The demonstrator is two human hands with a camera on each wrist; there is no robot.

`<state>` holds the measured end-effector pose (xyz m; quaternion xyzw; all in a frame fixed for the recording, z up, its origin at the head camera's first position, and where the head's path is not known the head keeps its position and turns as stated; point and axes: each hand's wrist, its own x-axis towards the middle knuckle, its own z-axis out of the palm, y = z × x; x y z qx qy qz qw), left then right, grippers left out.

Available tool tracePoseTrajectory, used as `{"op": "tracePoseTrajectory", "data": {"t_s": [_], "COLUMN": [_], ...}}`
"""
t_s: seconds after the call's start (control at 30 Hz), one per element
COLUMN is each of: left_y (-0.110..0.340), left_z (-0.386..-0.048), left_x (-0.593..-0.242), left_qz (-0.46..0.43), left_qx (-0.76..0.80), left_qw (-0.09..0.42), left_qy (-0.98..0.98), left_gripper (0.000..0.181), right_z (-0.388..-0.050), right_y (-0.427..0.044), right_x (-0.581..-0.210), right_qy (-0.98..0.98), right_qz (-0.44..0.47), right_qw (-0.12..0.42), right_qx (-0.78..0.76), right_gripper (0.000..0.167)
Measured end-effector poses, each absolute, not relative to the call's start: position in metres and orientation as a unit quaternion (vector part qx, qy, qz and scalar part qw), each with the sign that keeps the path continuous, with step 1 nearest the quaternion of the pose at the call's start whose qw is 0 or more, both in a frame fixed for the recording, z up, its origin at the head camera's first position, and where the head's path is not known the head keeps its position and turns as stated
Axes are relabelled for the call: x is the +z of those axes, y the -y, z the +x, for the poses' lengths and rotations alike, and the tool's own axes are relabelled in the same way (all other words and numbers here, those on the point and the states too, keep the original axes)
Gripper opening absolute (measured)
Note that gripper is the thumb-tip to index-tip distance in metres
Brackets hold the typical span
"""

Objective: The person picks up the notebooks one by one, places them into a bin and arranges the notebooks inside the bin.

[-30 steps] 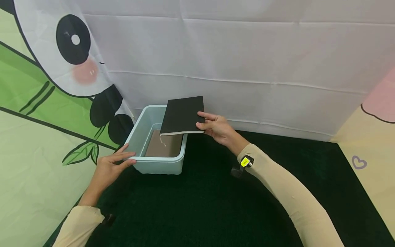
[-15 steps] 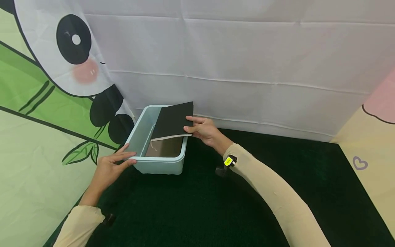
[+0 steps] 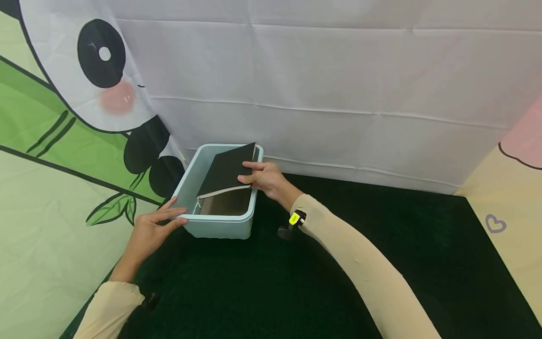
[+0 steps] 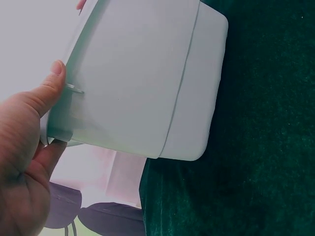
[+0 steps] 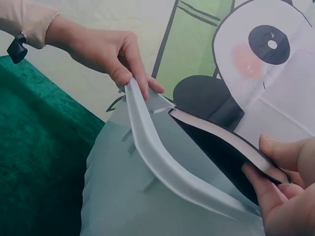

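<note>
A black-covered notebook [image 3: 226,172] with white page edges and a thin ribbon is tilted over the light blue plastic bin [image 3: 220,229], its left end lower and inside the rim. My right hand [image 3: 273,181] pinches its right edge, thumb on one cover and fingers on the other, as the right wrist view shows. At the bin's near left corner, my left hand [image 3: 148,231] grips the rim, thumb on the near outer side; in the left wrist view the thumb [image 4: 51,86] presses the wall. Beneath the notebook, a flat brown surface [image 3: 224,205] shows on the bin's bottom.
The bin stands on a dark green cloth [image 3: 271,287], close to a pale cloth backdrop [image 3: 322,84] behind it. A printed panda backdrop [image 3: 101,108] rises on the left. On the right hangs a yellow and pink printed panel [image 3: 508,207].
My right hand has moved left and slightly down with the notebook, bringing it from over the bin's right rim to partly inside, more tilted. My left hand stays on the rim.
</note>
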<state>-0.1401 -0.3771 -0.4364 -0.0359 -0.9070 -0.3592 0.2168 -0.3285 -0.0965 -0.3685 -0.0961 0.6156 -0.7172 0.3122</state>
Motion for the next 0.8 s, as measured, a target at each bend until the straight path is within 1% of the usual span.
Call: {"op": "tracePoseTrajectory", "data": {"t_s": [0.4,0.8], "left_y": [0.374,0.37], "left_z": [-0.141,-0.143], "left_x": [-0.437,-0.437], "left_qz": [-0.044,-0.041], "left_qx": [-0.365,-0.369], "left_qw": [0.223,0.213], "left_qy": [0.903,0.904], "left_gripper": [0.029,0.029], "right_z": [-0.326,-0.324], "right_y": [0.116,0.114], "right_x": [-0.375,-0.371], "right_qy": [-0.629,-0.654], "right_qz": [-0.093,-0.076], "right_qw": [0.312,0.326], "right_qx": [-0.706,-0.679], "right_gripper": [0.057,0.056]}}
